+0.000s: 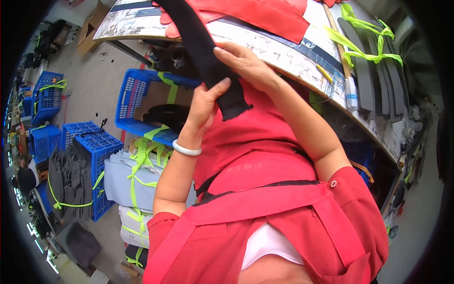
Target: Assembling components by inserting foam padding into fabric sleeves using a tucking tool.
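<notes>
Red cloth [269, 20] lies on the table [135, 24]. By its edge, the left hand [204, 105] pinches a black strip [204, 54]; the right hand [247, 65], fingers together, touches it.

You wear a red shirt [189, 248] with short sleeves [364, 199], and over it a red apron [265, 168] with wide straps [338, 232] and black edging [227, 195]. A white top [269, 244] shows at your neckline. One small round button [333, 183] is on the right side. A pale smooth bangle [186, 149] circles your left wrist [190, 135].
</notes>
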Demonstrator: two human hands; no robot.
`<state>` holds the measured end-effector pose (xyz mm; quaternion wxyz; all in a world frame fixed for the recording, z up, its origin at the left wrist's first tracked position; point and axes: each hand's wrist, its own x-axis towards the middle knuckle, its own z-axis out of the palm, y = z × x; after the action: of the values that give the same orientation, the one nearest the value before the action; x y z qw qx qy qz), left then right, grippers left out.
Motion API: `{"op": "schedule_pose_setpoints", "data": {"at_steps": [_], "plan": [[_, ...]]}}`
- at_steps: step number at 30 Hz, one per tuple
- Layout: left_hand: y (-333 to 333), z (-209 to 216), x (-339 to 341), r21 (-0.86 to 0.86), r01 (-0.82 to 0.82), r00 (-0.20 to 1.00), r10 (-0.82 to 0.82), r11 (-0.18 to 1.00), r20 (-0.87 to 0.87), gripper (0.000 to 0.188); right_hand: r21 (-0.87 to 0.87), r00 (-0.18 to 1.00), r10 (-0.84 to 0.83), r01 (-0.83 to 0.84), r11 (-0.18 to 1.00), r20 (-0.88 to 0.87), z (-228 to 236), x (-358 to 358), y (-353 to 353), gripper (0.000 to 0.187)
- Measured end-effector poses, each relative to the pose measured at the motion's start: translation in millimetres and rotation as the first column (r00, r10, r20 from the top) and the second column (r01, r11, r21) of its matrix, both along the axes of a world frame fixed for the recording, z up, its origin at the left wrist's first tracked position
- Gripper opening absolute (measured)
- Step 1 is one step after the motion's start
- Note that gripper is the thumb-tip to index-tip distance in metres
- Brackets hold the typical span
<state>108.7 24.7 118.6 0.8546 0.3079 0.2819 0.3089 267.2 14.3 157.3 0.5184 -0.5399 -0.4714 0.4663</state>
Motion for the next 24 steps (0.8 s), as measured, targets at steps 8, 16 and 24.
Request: {"op": "schedule_pose_setpoints", "data": {"at_steps": [8,16,24], "plan": [[-3,-29,-13,-0.131,-0.264,0.964,0.266,0.956,-0.001,0.014,0.012,0.956,0.267,-0.270,0.963,0.122,-19,-9,-57,0.032],[-8,-21,-8,-0.112,-0.326,0.940,0.334,0.939,0.064,0.018,0.178,0.938,-0.280,0.245,0.953,0.205,-43,-22,-57,0.025],[-16,-31,-10,-0.097,-0.332,0.943,0.329,0.938,-0.051,0.020,-0.492,0.812,-0.139,-0.197,0.848,-0.566,-40,-56,-78,0.005]]}}
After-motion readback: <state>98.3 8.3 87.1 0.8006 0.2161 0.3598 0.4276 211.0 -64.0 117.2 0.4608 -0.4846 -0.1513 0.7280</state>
